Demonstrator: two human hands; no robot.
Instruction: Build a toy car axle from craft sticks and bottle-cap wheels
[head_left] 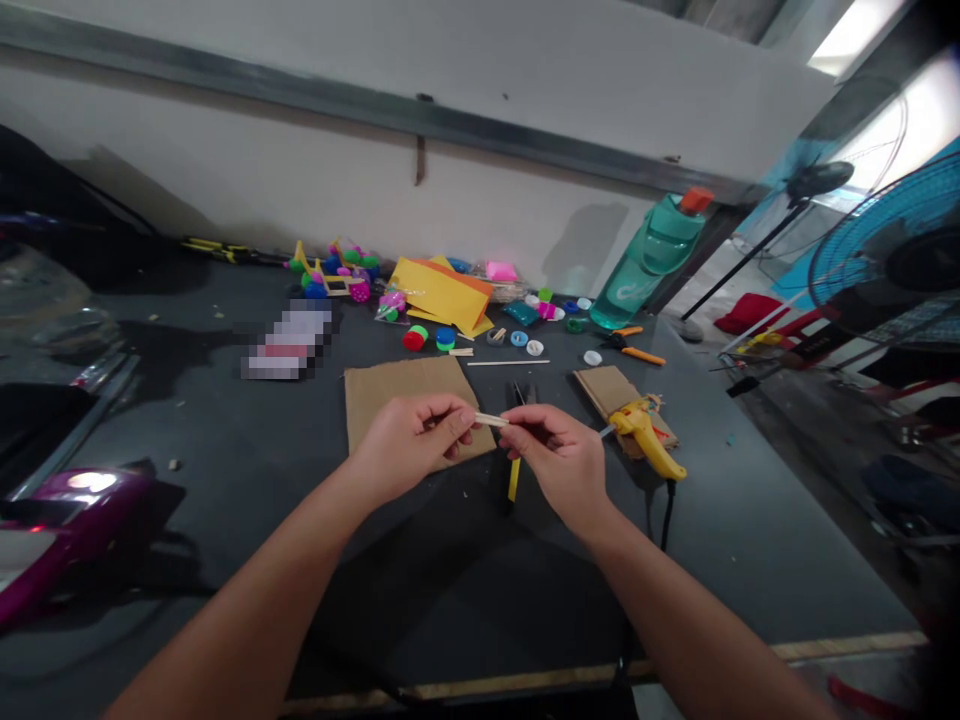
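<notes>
Pale thin wooden sticks (pixel 491 420), seemingly two side by side, span the gap between my hands. My left hand (pixel 416 440) pinches one end between thumb and fingers, above a flat piece of brown cardboard (pixel 390 385). At the other end, my right hand (pixel 559 455) has its thumb and fingertips closed on the sticks. Pliers with a yellow and black handle (pixel 514 480) lie on the table below, partly hidden by my right hand. Right of that hand, a yellow hot glue gun (pixel 646 435) rests on a smaller stack of cardboard (pixel 600 385).
At the back stand a teal bottle (pixel 637 265), yellow and orange paper (pixel 442 290), bottle caps (pixel 519 339) and colourful small models (pixel 330 270). Orange-handled cutters (pixel 641 355) lie at right, near a white stick (pixel 508 363). A purple object (pixel 82 540) sits at left.
</notes>
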